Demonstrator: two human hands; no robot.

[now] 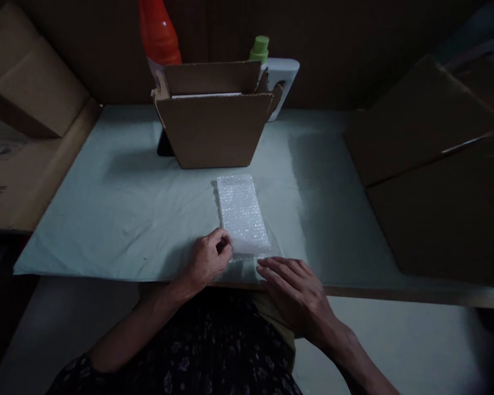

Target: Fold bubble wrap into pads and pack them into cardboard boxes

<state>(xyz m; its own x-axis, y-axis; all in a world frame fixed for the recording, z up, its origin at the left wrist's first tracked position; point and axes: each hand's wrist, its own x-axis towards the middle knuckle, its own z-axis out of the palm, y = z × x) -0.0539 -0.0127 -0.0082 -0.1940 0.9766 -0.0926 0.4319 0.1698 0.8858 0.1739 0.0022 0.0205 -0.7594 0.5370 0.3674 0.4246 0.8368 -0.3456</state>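
A bubble wrap pouch (242, 211), clear and whitish, lies flat on the cloth-covered table (148, 219) in front of me. My left hand (212, 255) has its fingers curled in a pinch at the pouch's lower left corner. Over by the lower right corner is my right hand (294, 288), palm down with the fingers stretched out. Its fingertips are at or just beside the pouch's near edge; whether they touch it I cannot tell.
An open cardboard box (218, 131) stands behind the pouch. An orange bottle (160, 33) and a white container (282, 82) with a green-capped bottle (259, 49) are behind it. Large cardboard boxes flank the table, left (37, 77) and right (444, 208).
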